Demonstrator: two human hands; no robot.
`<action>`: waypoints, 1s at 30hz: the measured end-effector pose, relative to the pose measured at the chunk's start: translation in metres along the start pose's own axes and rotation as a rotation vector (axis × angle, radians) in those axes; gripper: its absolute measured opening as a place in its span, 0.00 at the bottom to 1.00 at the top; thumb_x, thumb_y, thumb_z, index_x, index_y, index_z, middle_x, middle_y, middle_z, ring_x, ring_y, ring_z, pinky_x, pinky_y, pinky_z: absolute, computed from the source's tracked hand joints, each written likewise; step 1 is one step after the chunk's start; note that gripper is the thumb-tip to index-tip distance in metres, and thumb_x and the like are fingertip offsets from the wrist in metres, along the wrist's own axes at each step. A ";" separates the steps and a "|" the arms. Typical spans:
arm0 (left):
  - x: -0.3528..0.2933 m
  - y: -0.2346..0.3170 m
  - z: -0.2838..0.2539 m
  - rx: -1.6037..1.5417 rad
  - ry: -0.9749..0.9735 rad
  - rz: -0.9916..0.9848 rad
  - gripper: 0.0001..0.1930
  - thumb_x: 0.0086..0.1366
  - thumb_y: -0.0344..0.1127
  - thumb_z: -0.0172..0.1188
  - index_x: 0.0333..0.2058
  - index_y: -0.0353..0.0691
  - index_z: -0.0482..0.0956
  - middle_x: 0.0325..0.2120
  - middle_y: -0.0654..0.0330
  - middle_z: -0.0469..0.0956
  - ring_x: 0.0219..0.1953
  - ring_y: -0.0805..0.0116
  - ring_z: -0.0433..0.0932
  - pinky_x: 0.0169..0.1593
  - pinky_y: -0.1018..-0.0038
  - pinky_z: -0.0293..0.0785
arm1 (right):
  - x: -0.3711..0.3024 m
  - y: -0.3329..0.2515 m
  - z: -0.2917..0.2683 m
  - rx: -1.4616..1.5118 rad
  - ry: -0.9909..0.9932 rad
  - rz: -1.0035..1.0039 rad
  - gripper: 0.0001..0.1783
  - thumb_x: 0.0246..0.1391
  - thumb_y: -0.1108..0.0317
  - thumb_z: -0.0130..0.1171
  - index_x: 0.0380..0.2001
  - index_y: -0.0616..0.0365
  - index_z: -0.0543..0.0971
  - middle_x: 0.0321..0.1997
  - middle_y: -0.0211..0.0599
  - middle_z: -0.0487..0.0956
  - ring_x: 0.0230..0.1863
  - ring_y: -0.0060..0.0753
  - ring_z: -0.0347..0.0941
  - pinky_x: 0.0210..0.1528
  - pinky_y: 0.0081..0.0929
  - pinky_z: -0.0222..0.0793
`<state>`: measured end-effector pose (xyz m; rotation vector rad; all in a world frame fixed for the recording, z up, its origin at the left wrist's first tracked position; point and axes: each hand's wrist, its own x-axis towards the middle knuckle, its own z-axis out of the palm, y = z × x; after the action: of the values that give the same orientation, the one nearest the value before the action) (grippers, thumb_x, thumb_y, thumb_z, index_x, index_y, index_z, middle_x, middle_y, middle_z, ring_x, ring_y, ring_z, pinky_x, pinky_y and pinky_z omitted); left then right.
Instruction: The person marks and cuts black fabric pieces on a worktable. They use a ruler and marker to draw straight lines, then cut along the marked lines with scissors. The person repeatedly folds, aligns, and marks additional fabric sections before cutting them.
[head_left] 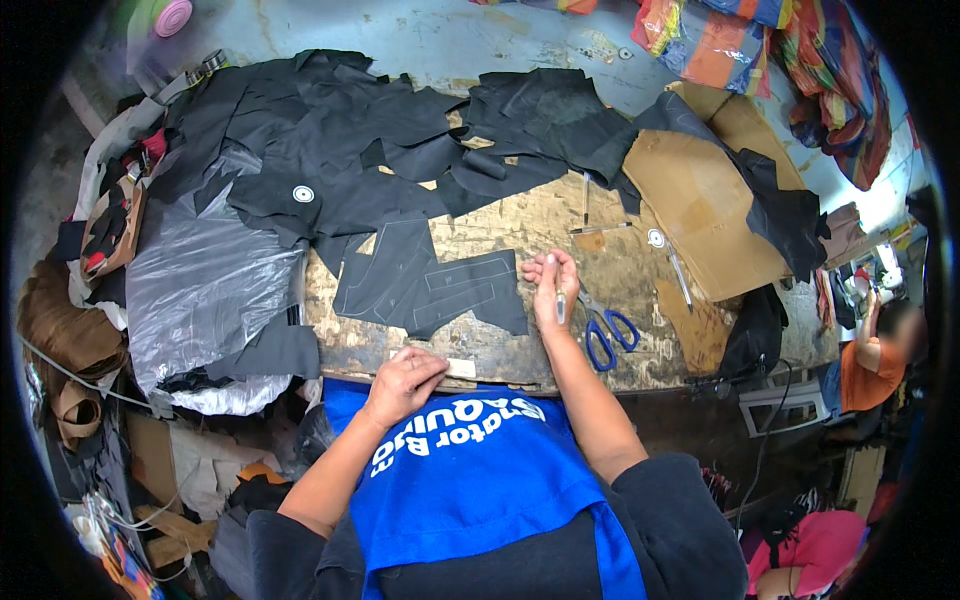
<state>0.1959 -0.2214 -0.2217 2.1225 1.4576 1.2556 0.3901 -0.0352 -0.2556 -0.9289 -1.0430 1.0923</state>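
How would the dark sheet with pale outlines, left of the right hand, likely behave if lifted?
The dark sheet probably droops: similar dark pieces beyond it lie rumpled. It looks thin, so likely light for its spread. Lying flat on the tabletop, it would probably slide, not roll.

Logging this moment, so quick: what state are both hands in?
Left hand: fingers bent, at the end of a small pale strip; grip cannot be told.
Right hand: fingers curled, holding a slim pen-like object.

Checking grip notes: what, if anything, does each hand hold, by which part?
Left hand: pale strip, seemingly by its left end. Right hand: apparently a pen, part unclear.
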 end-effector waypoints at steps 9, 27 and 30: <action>-0.006 -0.002 0.003 0.088 0.006 -0.020 0.08 0.48 0.26 0.66 0.30 0.37 0.82 0.33 0.57 0.81 0.37 0.59 0.78 0.41 0.70 0.76 | -0.003 -0.006 -0.001 0.059 -0.001 0.056 0.18 0.66 0.60 0.42 0.48 0.66 0.67 0.31 0.42 0.75 0.28 0.26 0.75 0.31 0.20 0.73; 0.093 -0.010 0.023 0.145 -0.021 -0.429 0.09 0.57 0.36 0.58 0.31 0.37 0.81 0.27 0.48 0.80 0.32 0.50 0.79 0.38 0.63 0.74 | -0.002 -0.008 0.004 -0.199 -0.062 0.014 0.17 0.65 0.59 0.44 0.41 0.65 0.72 0.27 0.39 0.76 0.25 0.24 0.75 0.28 0.20 0.72; 0.101 -0.020 0.026 0.235 -0.212 -0.546 0.10 0.56 0.39 0.57 0.31 0.41 0.83 0.28 0.48 0.80 0.33 0.49 0.79 0.40 0.60 0.74 | -0.003 -0.008 0.004 -0.240 -0.069 -0.029 0.18 0.65 0.59 0.44 0.40 0.66 0.73 0.28 0.38 0.76 0.26 0.23 0.75 0.28 0.19 0.72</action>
<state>0.2154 -0.1195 -0.1996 1.7287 1.9740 0.6678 0.3881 -0.0393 -0.2479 -1.0693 -1.2599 0.9953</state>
